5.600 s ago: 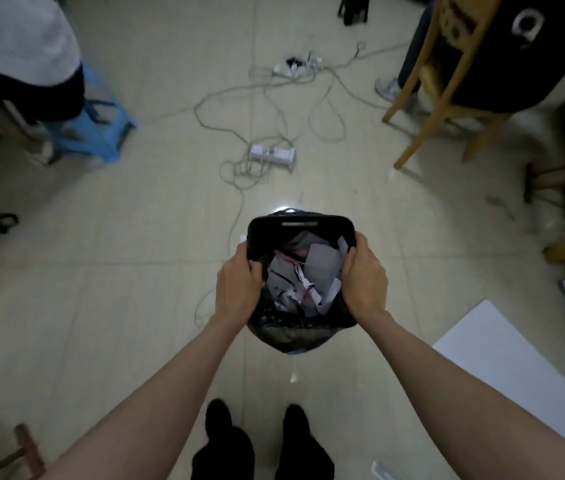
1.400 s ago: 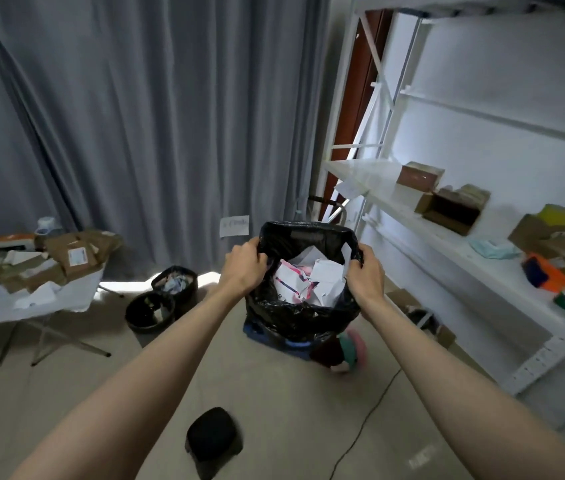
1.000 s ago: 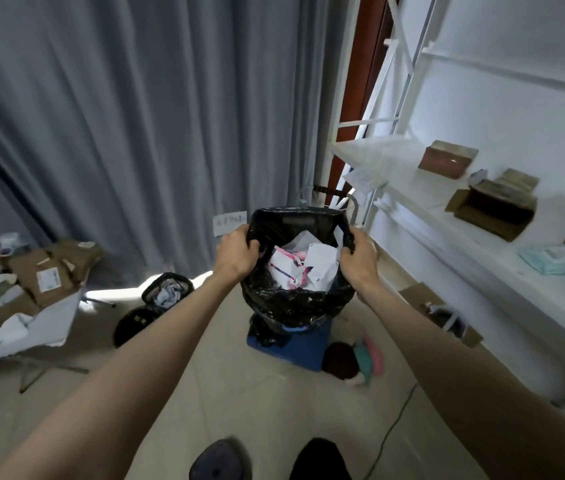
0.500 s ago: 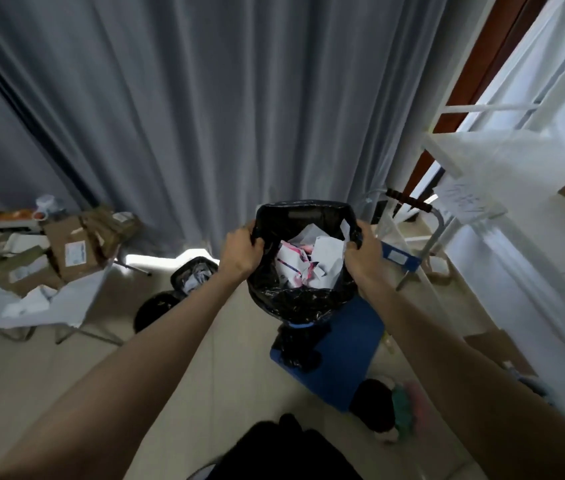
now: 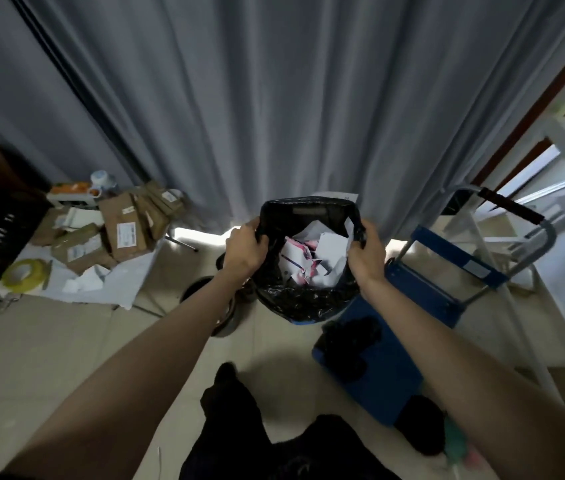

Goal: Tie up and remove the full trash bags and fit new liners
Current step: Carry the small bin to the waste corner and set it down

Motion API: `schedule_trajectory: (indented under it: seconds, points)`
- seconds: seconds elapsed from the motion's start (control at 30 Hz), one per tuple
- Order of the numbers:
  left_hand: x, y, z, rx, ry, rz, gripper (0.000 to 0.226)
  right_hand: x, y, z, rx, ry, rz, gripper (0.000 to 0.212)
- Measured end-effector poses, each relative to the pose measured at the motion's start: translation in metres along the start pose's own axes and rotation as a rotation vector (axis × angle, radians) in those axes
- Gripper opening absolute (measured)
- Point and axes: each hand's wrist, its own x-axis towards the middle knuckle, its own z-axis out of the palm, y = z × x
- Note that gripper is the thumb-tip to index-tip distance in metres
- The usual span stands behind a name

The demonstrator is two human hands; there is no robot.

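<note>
Head view: left hand [image 5: 244, 249] and right hand [image 5: 366, 256] each clutch opposite rim sides of the full black trash bag [image 5: 303, 299], held open between them.

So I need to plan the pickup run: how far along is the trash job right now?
Early. Done: the full black plastic trash bag of crumpled paper is carried to the grey curtain. In hand: the left hand and right hand each grip its open rim, so it is not yet tied. Left: knotting it, setting it down and fitting a new liner; none shows here.
</note>
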Motion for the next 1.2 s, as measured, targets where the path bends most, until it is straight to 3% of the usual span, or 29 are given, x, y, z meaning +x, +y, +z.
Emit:
schedule_trajectory:
  seconds: [0.17, 0.33, 0.5, 0.8, 1.03, 1.2]
  points:
    - [0.046, -0.044, 0.009, 0.01, -0.036, 0.052, 0.034, 0.012, 0.009, 0.053, -0.052, 0.083, 0.068, 0.051]
    - [0.072, -0.098, 0.024, -0.013, -0.097, 0.108, 0.043, -0.01, 0.015, 0.102, -0.214, 0.16, 0.021, 0.05]
    - [0.076, -0.151, 0.065, -0.019, -0.167, 0.153, 0.048, -0.02, 0.056, 0.148, -0.333, 0.18, 0.064, 0.045]
    - [0.064, -0.29, 0.261, -0.011, -0.238, 0.052, 0.054, 0.01, 0.27, 0.242, -0.54, 0.152, 0.114, 0.046]
    - [0.058, -0.41, 0.425, 0.057, -0.236, 0.009, 0.046, 0.042, 0.462, 0.339, -0.504, 0.115, 0.093, 0.043]
    - [0.069, -0.474, 0.502, 0.134, -0.198, -0.008, 0.047, 0.065, 0.547, 0.395, -0.401, 0.127, 0.043, 0.045]
